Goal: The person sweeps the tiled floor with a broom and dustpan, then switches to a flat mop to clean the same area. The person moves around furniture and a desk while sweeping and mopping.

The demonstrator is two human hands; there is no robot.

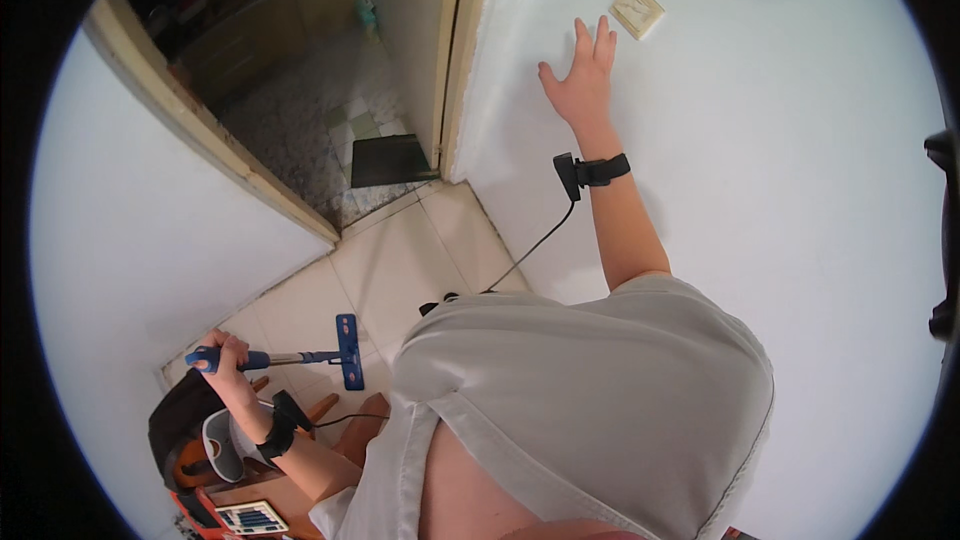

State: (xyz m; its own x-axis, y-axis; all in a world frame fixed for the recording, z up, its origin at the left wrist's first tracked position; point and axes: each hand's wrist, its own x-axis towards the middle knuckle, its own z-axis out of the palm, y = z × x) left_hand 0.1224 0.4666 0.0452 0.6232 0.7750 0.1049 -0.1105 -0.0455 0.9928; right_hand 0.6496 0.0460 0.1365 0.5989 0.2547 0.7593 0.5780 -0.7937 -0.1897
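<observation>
My left hand point(226, 352) is wrapped round the blue grip of a flat mop point(290, 358). The mop's metal pole runs down to a narrow blue head point(348, 352) on or just over the floor tiles. My right hand point(586, 75) is raised at the white wall with its fingers spread and nothing in it. Just beyond its fingertips is a cream wall switch point(638, 9); a small gap seems to part them. Each wrist wears a black strap with a cabled device, and the right wristband point(600, 171) shows clearly.
Ahead, a doorway with a wooden frame point(215, 130) opens on a dim room with cabinets point(270, 25). A dark mat point(390, 161) lies at the threshold. At lower left stand wooden furniture with a dark bag point(182, 418) and a grey-white object point(222, 445). The white wall point(800, 240) fills the right.
</observation>
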